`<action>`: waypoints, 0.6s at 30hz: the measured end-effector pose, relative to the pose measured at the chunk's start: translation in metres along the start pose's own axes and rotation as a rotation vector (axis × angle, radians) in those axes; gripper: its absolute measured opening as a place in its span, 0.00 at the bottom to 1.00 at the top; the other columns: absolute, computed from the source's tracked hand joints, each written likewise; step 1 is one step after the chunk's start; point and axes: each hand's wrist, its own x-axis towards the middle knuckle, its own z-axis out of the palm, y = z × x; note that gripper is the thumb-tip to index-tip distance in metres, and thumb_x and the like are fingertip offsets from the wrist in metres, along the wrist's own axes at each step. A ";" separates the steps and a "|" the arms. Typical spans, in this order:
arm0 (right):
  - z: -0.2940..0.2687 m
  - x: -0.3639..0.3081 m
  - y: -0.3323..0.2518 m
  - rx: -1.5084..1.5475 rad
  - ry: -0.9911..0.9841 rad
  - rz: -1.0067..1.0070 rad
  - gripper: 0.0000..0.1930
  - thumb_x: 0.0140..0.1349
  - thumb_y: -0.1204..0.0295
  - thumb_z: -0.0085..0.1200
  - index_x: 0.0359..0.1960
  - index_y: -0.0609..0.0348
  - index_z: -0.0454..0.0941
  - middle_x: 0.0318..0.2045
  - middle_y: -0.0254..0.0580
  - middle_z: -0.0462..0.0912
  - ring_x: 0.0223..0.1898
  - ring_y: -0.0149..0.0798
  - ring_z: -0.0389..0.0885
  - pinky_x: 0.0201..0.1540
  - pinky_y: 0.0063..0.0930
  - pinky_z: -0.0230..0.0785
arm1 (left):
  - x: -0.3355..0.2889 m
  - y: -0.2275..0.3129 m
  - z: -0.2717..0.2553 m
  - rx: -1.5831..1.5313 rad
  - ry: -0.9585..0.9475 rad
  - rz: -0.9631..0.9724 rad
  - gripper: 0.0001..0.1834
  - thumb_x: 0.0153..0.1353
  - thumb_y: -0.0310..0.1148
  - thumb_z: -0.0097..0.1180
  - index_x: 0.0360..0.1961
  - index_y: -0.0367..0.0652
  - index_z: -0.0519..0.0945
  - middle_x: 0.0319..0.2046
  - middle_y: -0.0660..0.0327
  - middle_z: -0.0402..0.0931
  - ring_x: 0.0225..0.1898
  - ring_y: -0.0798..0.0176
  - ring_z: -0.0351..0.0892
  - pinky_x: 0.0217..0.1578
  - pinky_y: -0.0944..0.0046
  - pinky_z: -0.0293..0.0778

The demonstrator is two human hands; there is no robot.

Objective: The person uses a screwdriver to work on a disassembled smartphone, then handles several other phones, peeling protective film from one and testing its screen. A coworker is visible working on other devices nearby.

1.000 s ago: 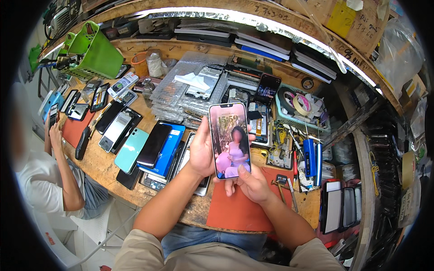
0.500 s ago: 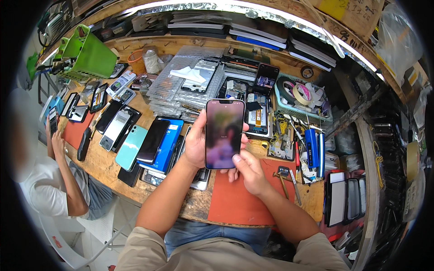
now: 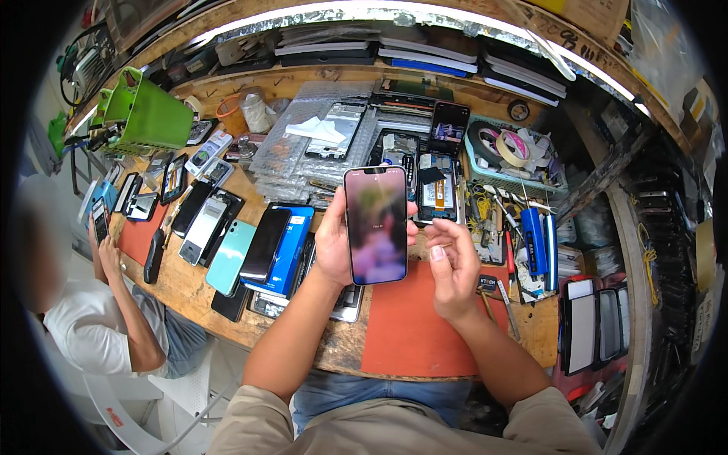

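Note:
My left hand (image 3: 332, 246) grips a smartphone (image 3: 378, 227) upright above the bench, its fingertips showing at the phone's right edge. The lit screen has a blurred purple and green picture. Just right of the phone, without touching it, my right hand (image 3: 456, 277) is raised with its fingers loosely bent and apart, nothing in them. Below both hands lies a reddish-orange mat (image 3: 417, 337). Left of the phone are a dark phone (image 3: 265, 243) on a blue box (image 3: 294, 254) and a mint-green phone (image 3: 232, 258).
Opened phones (image 3: 440, 189) and bubble-wrapped parts (image 3: 284, 148) lie behind. A basket with tape rolls (image 3: 514, 148), blue-handled tools (image 3: 535, 243) and a small hammer (image 3: 487, 307) are at right. A green basket (image 3: 148, 114) stands back left. A co-worker (image 3: 98, 318) at left handles another phone (image 3: 100, 220).
My right thumb has come off the phone's lower screen, and that hand has moved right and up, opening slightly. My left hand still holds the phone. The view has shifted a little.

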 end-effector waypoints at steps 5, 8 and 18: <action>-0.015 0.010 -0.005 -0.354 -0.031 -0.378 0.25 0.60 0.65 0.60 0.57 0.69 0.80 0.56 0.58 0.80 0.51 0.51 0.79 0.55 0.42 0.72 | 0.001 0.000 0.002 0.012 0.086 0.010 0.45 0.76 0.68 0.29 0.75 0.40 0.65 0.62 0.37 0.75 0.53 0.39 0.83 0.56 0.41 0.81; -0.016 0.008 -0.009 -0.420 -0.075 -0.403 0.27 0.58 0.58 0.60 0.54 0.64 0.85 0.62 0.59 0.77 0.57 0.55 0.74 0.62 0.46 0.65 | 0.000 0.001 0.004 -0.026 0.091 0.020 0.45 0.77 0.68 0.28 0.74 0.40 0.66 0.62 0.37 0.75 0.53 0.40 0.83 0.55 0.42 0.82; -0.011 0.003 -0.010 -0.462 -0.255 -0.427 0.28 0.55 0.50 0.63 0.53 0.54 0.89 0.74 0.61 0.64 0.69 0.57 0.61 0.71 0.51 0.54 | 0.001 0.003 0.004 0.051 0.119 0.051 0.44 0.77 0.67 0.26 0.74 0.40 0.67 0.62 0.38 0.76 0.53 0.41 0.84 0.53 0.44 0.83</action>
